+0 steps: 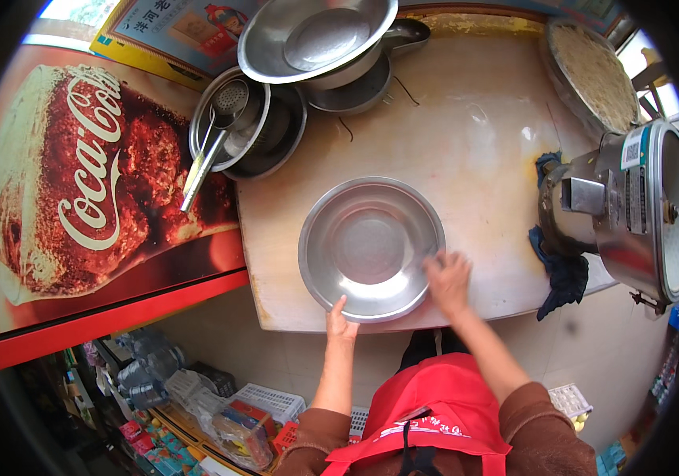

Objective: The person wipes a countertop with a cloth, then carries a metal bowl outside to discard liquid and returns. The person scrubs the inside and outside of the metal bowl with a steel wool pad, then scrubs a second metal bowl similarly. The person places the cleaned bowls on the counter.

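A wide stainless steel basin [369, 244] rests on the pale worktable [476, 172] close to its front edge. Nothing lies inside it. My left hand [341, 324] grips the near rim, its thumb over the inside edge and its fingers hidden below. My right hand [449, 281] is at the basin's right rim. Motion blurs its fingers, so whether they grip the rim or only touch it is unclear.
Stacked steel bowls [318, 41] and a pot with a perforated ladle [229, 101] stand at the back left. To the right is a stainless steel machine [630, 208] above dark blue cloths [562, 273]. A round pan [592, 74] of brownish grainy stuff sits behind it.
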Tool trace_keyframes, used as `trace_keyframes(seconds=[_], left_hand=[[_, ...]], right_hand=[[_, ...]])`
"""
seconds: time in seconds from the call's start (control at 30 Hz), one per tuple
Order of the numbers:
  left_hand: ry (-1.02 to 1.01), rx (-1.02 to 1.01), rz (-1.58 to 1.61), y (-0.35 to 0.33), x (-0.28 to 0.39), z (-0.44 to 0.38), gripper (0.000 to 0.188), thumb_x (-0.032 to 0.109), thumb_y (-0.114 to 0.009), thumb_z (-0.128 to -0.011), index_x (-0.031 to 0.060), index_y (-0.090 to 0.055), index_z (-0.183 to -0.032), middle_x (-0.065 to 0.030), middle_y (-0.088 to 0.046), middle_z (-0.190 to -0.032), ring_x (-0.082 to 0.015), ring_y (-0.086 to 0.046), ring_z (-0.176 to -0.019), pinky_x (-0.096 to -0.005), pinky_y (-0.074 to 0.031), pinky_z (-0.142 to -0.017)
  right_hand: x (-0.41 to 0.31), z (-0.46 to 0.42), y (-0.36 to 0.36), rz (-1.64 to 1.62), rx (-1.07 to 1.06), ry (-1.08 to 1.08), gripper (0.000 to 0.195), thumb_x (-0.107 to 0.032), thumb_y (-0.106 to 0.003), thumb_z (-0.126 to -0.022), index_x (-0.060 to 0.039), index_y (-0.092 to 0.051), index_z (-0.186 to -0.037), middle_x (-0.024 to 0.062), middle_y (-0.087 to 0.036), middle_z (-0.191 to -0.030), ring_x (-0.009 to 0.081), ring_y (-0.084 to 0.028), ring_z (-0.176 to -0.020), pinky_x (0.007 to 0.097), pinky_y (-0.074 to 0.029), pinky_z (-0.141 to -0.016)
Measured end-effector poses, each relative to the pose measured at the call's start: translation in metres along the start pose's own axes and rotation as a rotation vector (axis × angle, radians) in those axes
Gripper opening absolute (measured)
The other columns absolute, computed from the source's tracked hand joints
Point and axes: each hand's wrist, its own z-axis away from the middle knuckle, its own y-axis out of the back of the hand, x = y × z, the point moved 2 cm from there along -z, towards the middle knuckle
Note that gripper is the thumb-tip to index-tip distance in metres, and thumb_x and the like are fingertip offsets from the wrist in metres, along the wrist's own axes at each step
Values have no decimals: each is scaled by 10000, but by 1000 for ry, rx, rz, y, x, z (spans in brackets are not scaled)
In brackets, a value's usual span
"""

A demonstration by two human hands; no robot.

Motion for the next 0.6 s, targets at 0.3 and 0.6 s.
trace_keyframes(seconds=[0.3, 0.6], left_hand=[[-910, 309, -1279, -22, -9, 29, 1040, 252, -814, -903, 37, -144, -1668, -217, -265, -1682, -396, -235, -1554, -518, -180, -1277], [-1022, -499, -1809, -104, -58, 83, 700, 100, -693, -914, 80, -444, -1567, -145, -666, -1240, -371, -580, -1231, -503, -377, -1156]], right_hand=[[64, -21, -40, -1054, -198, -503, 377, -313, -658, -1019, -49, -672, -1289, 119, -697, -1143, 221, -666, -1054, 361, -526, -907], [-7, 27, -11, -1675, -74, -764, 395, -298, -618, -1071, 21, -643, -1302, 9, -684, -1115, 103, -617, -997, 262, -510, -891]])
